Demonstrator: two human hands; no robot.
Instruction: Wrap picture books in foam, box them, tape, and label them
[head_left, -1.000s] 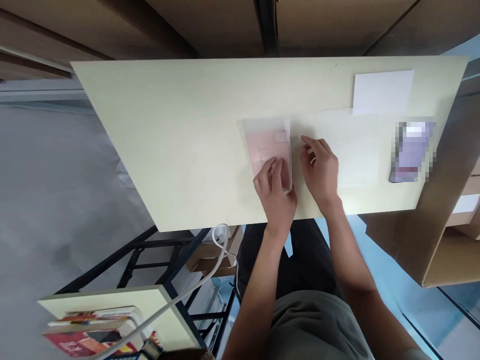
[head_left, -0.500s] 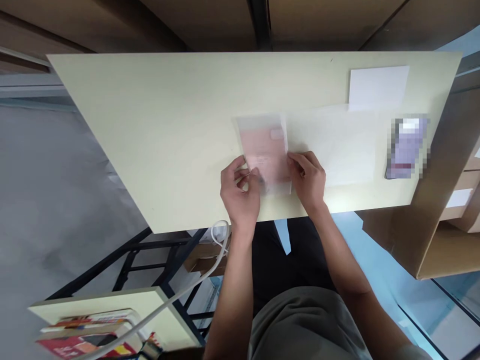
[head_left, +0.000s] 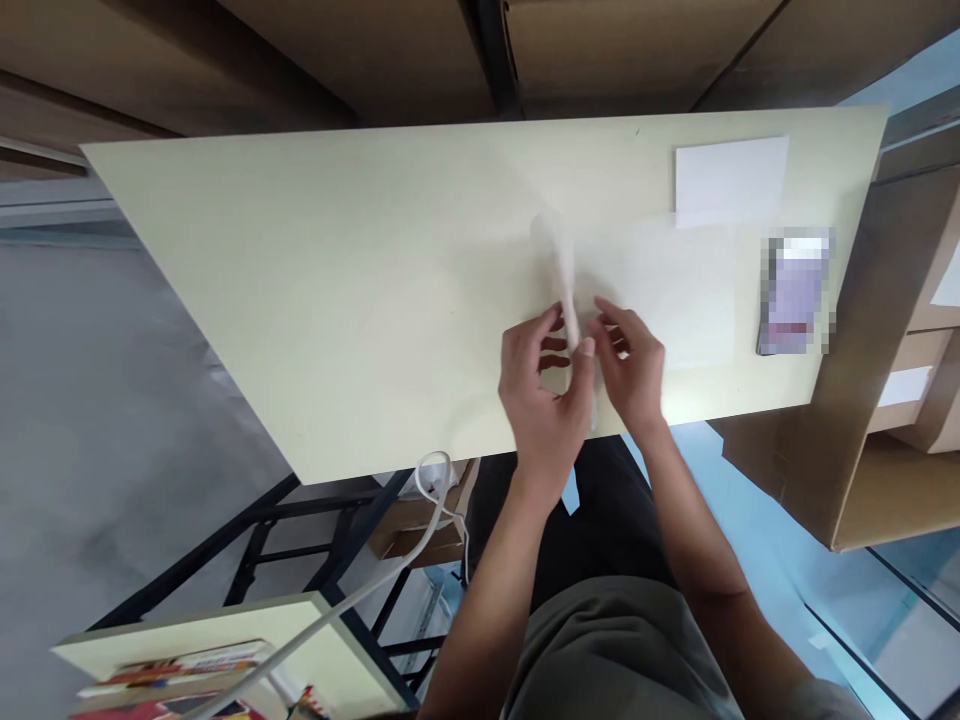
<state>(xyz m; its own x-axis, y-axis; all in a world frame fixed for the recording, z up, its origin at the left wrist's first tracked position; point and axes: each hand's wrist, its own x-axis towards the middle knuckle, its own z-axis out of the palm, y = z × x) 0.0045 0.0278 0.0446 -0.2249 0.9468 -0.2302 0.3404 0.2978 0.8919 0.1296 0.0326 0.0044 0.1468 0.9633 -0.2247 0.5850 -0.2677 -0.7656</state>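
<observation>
While the left hand (head_left: 541, 385) grips the thin packet (head_left: 566, 280) edge-on, light pressure should best prevent creasing, the right hand (head_left: 634, 368) loosely curled with fingertips apart just beside.

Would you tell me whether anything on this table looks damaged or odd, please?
Only the phone-like object at the right end of the table looks odd: its image is broken into coarse blocks. No spill shows. The thin item in the left hand is edge-on and blurred, so damage cannot be judged.
</observation>
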